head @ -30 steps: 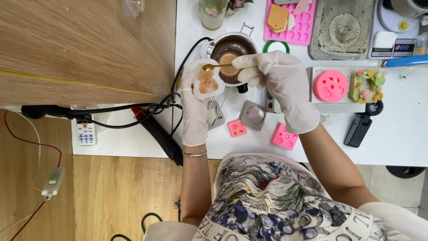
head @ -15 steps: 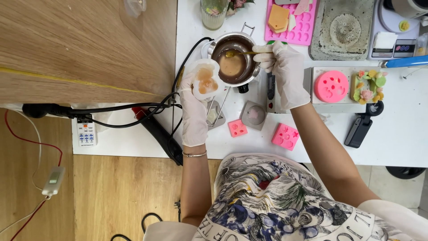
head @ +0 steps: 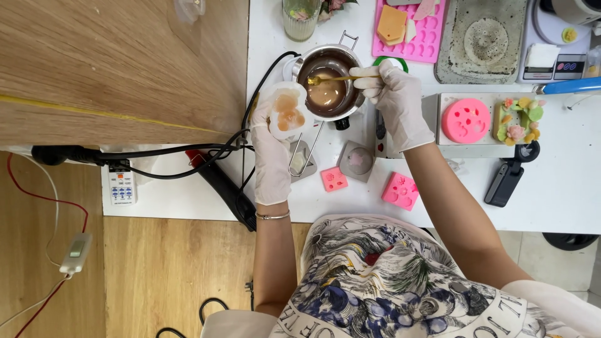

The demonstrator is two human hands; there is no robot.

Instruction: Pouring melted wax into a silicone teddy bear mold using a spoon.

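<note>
My left hand (head: pixel 270 150), in a white glove, holds a small white mould (head: pixel 288 114) partly filled with orange-brown liquid, just left of a steel melting pot (head: pixel 328 84). My right hand (head: pixel 395 100), also gloved, grips a thin gold spoon (head: pixel 332 79) by its handle. The spoon's bowl sits over the brown liquid inside the pot. Both hands are above the white table (head: pixel 563 188).
Small pink moulds (head: pixel 400 191) (head: pixel 333 179), a grey square dish (head: pixel 357 160), a round pink mould (head: pixel 464 120) and a decorated soap block (head: pixel 517 119) lie right of the pot. A pink tray (head: pixel 410 31) and grey slab (head: pixel 481 39) sit behind. Black cables (head: pixel 188 153) run at left.
My right hand carried the spoon from over the white mould back to the pot. The spoon's bowl now rests over the brown liquid. My left hand kept the mould nearly still.
</note>
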